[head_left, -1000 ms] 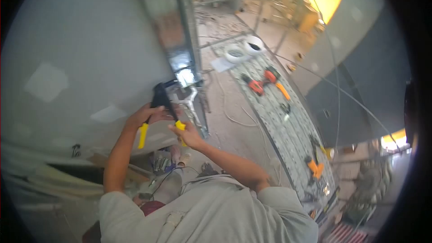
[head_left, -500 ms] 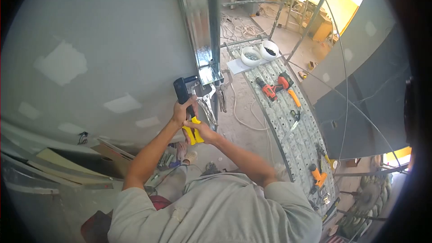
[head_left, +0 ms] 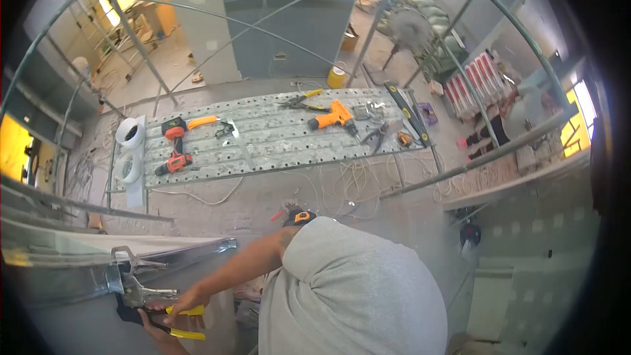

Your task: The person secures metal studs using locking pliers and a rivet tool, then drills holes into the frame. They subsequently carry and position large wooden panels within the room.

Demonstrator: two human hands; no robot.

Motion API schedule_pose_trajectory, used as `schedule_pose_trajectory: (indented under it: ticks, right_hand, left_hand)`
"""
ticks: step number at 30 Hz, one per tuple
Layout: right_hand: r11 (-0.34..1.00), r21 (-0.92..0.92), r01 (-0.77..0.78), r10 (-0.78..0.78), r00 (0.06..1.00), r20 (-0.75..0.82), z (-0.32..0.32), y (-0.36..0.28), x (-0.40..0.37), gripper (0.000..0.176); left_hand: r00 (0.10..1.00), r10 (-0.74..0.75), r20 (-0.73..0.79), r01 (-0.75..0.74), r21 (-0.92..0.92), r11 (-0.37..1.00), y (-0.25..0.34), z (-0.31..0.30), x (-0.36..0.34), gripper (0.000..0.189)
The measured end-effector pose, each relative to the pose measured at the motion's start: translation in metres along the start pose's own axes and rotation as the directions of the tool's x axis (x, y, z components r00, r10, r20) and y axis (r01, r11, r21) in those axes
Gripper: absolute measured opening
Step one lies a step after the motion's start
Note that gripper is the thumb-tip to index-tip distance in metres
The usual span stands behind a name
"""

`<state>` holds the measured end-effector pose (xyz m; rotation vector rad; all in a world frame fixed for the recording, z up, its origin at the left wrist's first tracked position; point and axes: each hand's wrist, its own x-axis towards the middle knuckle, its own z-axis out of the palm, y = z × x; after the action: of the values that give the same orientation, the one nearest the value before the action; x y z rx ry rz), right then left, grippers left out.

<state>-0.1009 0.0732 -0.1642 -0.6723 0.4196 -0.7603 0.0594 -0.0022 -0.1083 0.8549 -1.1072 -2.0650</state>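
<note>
At the lower left, both my hands are on a plier-like hand tool with a black head and yellow handles point(head_left: 189, 335). My right hand point(head_left: 186, 304) grips the upper yellow handle. Closer to the black head, my left hand point(head_left: 152, 330) wraps round the tool's lower side, its fingers partly hidden. The two handles stand apart. Beside the tool's head, a silver locking clamp point(head_left: 146, 292) grips the end of a shiny metal profile point(head_left: 113, 279). A second locking clamp point(head_left: 137, 261) sits just above it.
A perforated metal platform point(head_left: 276, 138) holds a red drill point(head_left: 175, 148), an orange drill point(head_left: 336, 116), pliers point(head_left: 301, 99), a level point(head_left: 406, 113) and two white tubs point(head_left: 130, 133). Scaffold rails point(head_left: 519, 26) surround it. Loose cables point(head_left: 358, 181) lie on the floor.
My view has swung right, bringing the platform across the middle and my hands to the lower left. The yellow handles now look wider apart. Both hands remain on the tool.
</note>
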Motion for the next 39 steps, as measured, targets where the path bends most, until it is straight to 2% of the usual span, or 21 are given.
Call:
schedule_pose_trajectory:
  ticks: [1, 2, 5, 7, 10, 12, 13, 14, 16, 18, 20, 22, 23, 25, 27, 29, 32, 33, 34, 36, 39]
  right_hand:
    - [0.967, 0.162, -0.198, 0.15, 0.951, 0.271, -0.006, -0.001, 0.005, 0.056]
    - [0.969, 0.171, -0.178, 0.13, 0.956, 0.262, -0.004, -0.001, 0.01, 0.056]
    - [0.997, -0.045, 0.057, -0.054, 0.996, 0.075, 0.005, 0.02, 0.028, 0.053]
    - [0.999, -0.033, 0.032, -0.032, 0.999, 0.001, 0.018, 0.007, 0.003, 0.052]
    - [0.998, -0.058, -0.001, 0.001, 1.0, 0.005, 0.016, 0.001, -0.001, 0.052]
    - [0.982, -0.181, 0.058, -0.069, 0.996, -0.054, 0.009, 0.011, 0.013, 0.05]
    - [0.962, -0.261, 0.077, -0.101, 0.991, -0.083, -0.001, 0.025, 0.027, 0.05]
    - [0.933, -0.348, 0.091, -0.13, 0.988, -0.088, -0.005, 0.031, 0.039, 0.05]
    - [0.924, -0.377, -0.066, 0.025, 0.993, -0.114, 0.012, 0.016, 0.008, 0.052]
    - [0.906, -0.424, 0.015, -0.057, 0.995, -0.086, -0.011, 0.056, 0.028, 0.055]
    - [0.908, -0.415, -0.058, 0.021, 0.995, -0.094, -0.051, 0.097, 0.032, 0.054]
    - [0.799, -0.573, -0.182, 0.071, 0.975, -0.21, -0.065, 0.092, -0.018, 0.054]
    - [0.863, -0.455, -0.222, 0.148, 0.97, -0.193, -0.063, 0.086, -0.054, 0.052]
    - [0.928, -0.213, -0.307, 0.293, 0.952, -0.094, -0.067, 0.08, -0.106, 0.047]
    - [0.918, 0.004, -0.396, 0.396, 0.918, 0.022, -0.086, 0.092, -0.134, 0.039]
    - [0.883, 0.106, -0.457, 0.451, 0.889, 0.077, -0.124, 0.123, -0.158, 0.035]
    - [0.903, 0.149, -0.403, 0.413, 0.91, -0.045, -0.199, 0.15, -0.206, 0.035]
    - [0.901, -0.067, -0.429, 0.413, 0.894, -0.173, -0.206, 0.133, -0.23, 0.04]
    - [0.846, -0.279, -0.455, 0.379, 0.88, -0.287, -0.215, 0.115, -0.254, 0.046]
    - [0.603, -0.7, -0.382, 0.242, 0.924, -0.296, -0.262, 0.126, -0.276, 0.051]
    - [0.497, -0.758, -0.423, 0.19, 0.905, -0.381, -0.278, 0.096, -0.324, 0.063]
  left_hand:
    - [0.992, 0.027, -0.126, -0.023, 0.031, 0.999, 0.002, 0.013, -0.002, 0.037]
    - [0.959, 0.038, -0.28, -0.05, -0.034, 0.998, 0.003, 0.028, -0.003, 0.043]
    - [0.956, 0.024, -0.293, -0.058, -0.105, 0.993, 0.004, 0.012, 0.005, 0.05]
    - [0.932, 0.157, -0.326, -0.152, 0.04, 0.988, -0.001, 0.032, 0.008, 0.055]
    - [0.901, 0.131, -0.413, -0.159, -0.036, 0.987, -0.009, 0.053, 0.015, 0.053]
    - [0.772, 0.388, -0.503, -0.28, 0.278, 0.919, -0.018, 0.074, -0.001, 0.048]
    - [0.981, -0.017, -0.194, -0.056, -0.364, 0.93, -0.009, 0.005, 0.011, 0.048]
    - [0.993, 0.114, 0.005, -0.107, -0.301, 0.948, -0.014, 0.0, 0.003, 0.047]
    - [0.951, 0.093, -0.296, -0.212, -0.401, 0.891, -0.024, 0.009, -0.019, 0.046]
    - [0.965, 0.106, -0.239, -0.218, -0.513, 0.83, -0.057, -0.019, -0.022, 0.045]
    - [0.967, 0.175, -0.184, -0.237, -0.416, 0.878, -0.099, -0.014, -0.014, 0.046]
    - [0.98, 0.078, -0.183, -0.162, -0.504, 0.848, -0.145, -0.004, -0.008, 0.046]
    - [0.955, 0.054, -0.293, -0.184, -0.439, 0.88, -0.168, 0.012, -0.011, 0.046]
    - [0.924, -0.124, -0.362, -0.06, -0.456, 0.888, -0.213, 0.027, -0.009, 0.048]
    - [0.911, -0.228, -0.344, 0.03, -0.497, 0.867, -0.257, 0.024, -0.003, 0.046]
    - [0.808, -0.444, -0.388, 0.259, -0.444, 0.858, -0.285, 0.05, -0.004, 0.033]
    - [0.857, -0.515, -0.012, 0.435, -0.519, 0.736, -0.303, 0.069, 0.002, 0.026]
    - [0.79, -0.612, 0.034, 0.576, -0.379, 0.724, -0.3, 0.068, 0.003, 0.033]
    - [0.752, -0.657, 0.06, 0.621, -0.401, 0.674, -0.305, 0.074, 0.009, 0.036]
    - [0.703, -0.709, 0.054, 0.656, -0.432, 0.618, -0.306, 0.098, 0.025, 0.041]
    - [0.705, -0.708, -0.041, 0.604, -0.489, 0.63, -0.305, 0.155, 0.052, 0.037]
